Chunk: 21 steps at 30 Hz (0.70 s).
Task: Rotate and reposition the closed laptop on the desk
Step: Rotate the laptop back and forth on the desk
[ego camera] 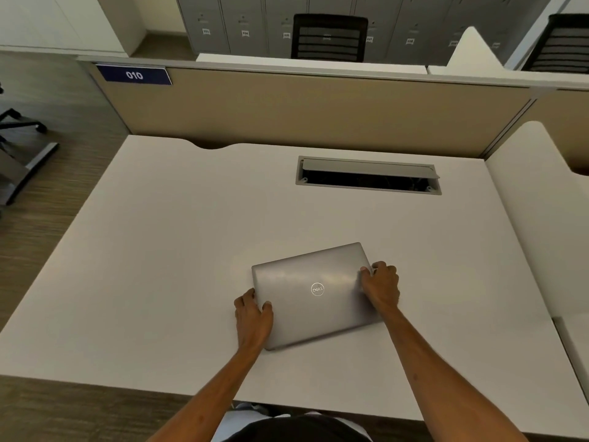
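The closed laptop (314,295) is lying flat on the table (159,250), near the front edge and just right of the middle; its long axis is running skewed, the right end tipped away from the person. The left hand (253,317) is clasping the near-left short side, thumb on the lid, fingers wrapping the edge; the right hand (381,287) is gripping the far-right short side in the same way. Both grips are closing on opposite ends, equally near, so the turn seems to be pivoting about the middle; the cable hatch (368,175) is sitting well apart behind.
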Tool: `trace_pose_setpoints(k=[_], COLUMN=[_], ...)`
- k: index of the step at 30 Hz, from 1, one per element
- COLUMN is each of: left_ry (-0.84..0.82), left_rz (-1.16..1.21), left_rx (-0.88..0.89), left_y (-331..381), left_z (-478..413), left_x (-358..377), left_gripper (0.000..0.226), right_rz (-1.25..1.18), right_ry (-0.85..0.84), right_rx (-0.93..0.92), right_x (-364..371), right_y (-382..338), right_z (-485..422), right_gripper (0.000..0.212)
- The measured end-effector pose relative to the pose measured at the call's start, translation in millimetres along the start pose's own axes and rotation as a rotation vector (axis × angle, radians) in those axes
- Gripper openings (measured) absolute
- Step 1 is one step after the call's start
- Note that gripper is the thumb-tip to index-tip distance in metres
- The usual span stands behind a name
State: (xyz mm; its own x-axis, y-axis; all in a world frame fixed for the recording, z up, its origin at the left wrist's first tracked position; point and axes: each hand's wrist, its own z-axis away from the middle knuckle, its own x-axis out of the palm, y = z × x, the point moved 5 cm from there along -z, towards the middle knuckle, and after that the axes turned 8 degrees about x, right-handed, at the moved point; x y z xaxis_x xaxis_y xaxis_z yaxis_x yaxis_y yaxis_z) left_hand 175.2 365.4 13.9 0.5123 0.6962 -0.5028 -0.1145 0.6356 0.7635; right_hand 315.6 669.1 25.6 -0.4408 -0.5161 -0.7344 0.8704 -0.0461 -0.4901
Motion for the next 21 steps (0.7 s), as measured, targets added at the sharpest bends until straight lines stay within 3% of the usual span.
trace_pose_setpoints(k=[3, 7, 10, 14, 18, 21], left_ry=[0.001, 0.010, 0.008, 0.004, -0.056, -0.096], left_rz=[0.140, 0.335, 0.389, 0.332, 0.226, 0.165], left_rx=[-0.066, -0.238, -0.329, -0.291, -0.238, -0.184], left_y=[4.9, 8.3, -6.6, -5.8, 0.3, 17.4], left_z=[2.5, -6.6, -24.7, -44.4, -71.0, -87.2], left_x=[-1.3, 0.3, 1.9, -5.9, -9.6, -13.7], left_gripper=[0.071, 0.064, 0.077, 0.071, 0.079, 0.070], right_rz=[0.017, 0.029, -0.057, -0.228, -0.380, -0.443], right_ry=[-0.015, -0.008, -0.016, -0.013, 0.000, -0.013], right_rx=[0.015, 0.046, 0.130, 0.244, 0.314, 0.388], right_x=[0.8, 2.4, 3.8, 10.9, 9.8, 22.8], right_y=[0.8, -0.4, 2.5, 25.5, 41.9, 60.3], right_z=[0.2, 0.4, -0.6, -1.1, 22.7, 39.6], right_gripper=[0.043, 0.042, 0.043, 0.041, 0.020, 0.018])
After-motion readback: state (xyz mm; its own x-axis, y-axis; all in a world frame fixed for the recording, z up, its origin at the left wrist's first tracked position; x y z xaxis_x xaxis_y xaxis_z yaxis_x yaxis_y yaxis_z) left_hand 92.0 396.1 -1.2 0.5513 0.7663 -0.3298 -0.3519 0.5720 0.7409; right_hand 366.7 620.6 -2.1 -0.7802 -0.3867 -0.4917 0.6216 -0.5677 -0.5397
